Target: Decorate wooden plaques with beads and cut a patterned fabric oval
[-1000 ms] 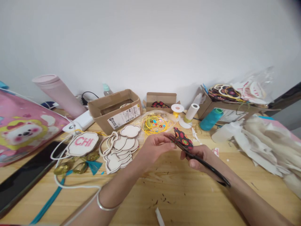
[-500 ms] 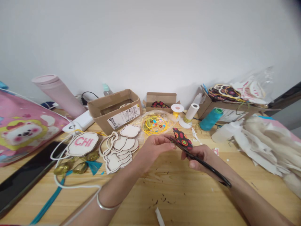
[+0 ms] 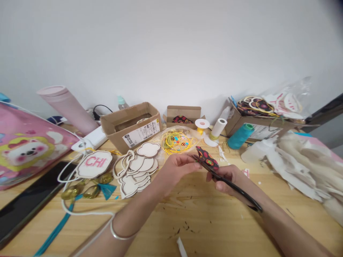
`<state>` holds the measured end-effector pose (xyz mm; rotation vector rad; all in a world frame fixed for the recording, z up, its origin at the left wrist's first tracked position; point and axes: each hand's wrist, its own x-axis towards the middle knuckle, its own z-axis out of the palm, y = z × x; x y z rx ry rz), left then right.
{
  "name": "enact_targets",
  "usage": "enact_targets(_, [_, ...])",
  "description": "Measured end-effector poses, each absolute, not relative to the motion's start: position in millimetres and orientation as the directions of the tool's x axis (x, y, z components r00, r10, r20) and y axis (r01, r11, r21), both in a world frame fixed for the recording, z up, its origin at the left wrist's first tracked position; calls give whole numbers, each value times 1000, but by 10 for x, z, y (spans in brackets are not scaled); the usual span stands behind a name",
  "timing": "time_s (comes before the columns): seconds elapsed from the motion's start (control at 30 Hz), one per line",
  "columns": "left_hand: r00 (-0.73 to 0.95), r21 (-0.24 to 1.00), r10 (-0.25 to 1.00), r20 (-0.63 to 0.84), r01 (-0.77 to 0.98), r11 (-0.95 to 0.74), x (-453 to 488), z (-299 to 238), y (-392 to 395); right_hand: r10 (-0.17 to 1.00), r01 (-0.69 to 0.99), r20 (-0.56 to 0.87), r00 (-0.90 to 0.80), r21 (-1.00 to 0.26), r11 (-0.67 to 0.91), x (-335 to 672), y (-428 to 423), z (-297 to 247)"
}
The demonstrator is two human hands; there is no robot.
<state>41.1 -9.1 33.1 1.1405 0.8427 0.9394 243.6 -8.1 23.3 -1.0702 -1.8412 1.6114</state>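
Observation:
In my right hand (image 3: 227,176) is a pair of dark scissors (image 3: 238,191), its black handles reaching back toward the wrist and its blades pointing left. A piece of dark fabric (image 3: 208,157) with red and yellow round motifs stands just behind the blades. My left hand (image 3: 184,165) pinches the fabric's near left edge, close to the blade tips; the exact grip is partly hidden by the fingers and blades. Both hands are above the wooden table (image 3: 206,217), where small dark scraps (image 3: 185,226) lie below them.
White cloud-shaped pieces (image 3: 136,182) are stacked left of my hands, near a CHI patch (image 3: 93,163). Behind stand cardboard boxes (image 3: 115,137), yellow cords (image 3: 171,142), a white spool (image 3: 219,126) and a teal thread cone (image 3: 241,136). Pale cloth (image 3: 302,167) lies right, a black phone (image 3: 29,203) left.
The hands, scissors and fabric stay nearly in place; the fabric and blades have shifted very slightly left.

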Motion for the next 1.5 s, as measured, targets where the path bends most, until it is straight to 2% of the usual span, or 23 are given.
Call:
enact_targets(0.2, [238, 983, 965, -112, -117, 143, 445, 349, -82, 817, 275, -162, -553, -961, -5, 2417, -64, 201])
enact_targets(0.47, [120, 973, 991, -61, -216, 86, 525, 328, -128, 863, 193, -153, -481, -979, -66, 2288, -147, 239])
enact_targets(0.67, [104, 965, 992, -64, -247, 88, 560, 327, -144, 862, 84, -152, -484, -988, -127, 2262, -192, 139])
enact_targets(0.9, [75, 934, 984, -160, -313, 175, 536, 320, -108, 873, 124, -103, -477, -991, -49, 2236, -169, 219])
enact_targets(1.27, [85, 951, 985, -149, -259, 167, 567, 328, -118, 874, 61, -108, -475, -994, -89, 2250, -195, 125])
enact_targets(1.5, [124, 956, 982, -144, -240, 170, 544, 375, -123, 880, 123, -94, -466, -992, -41, 2257, -178, 203])
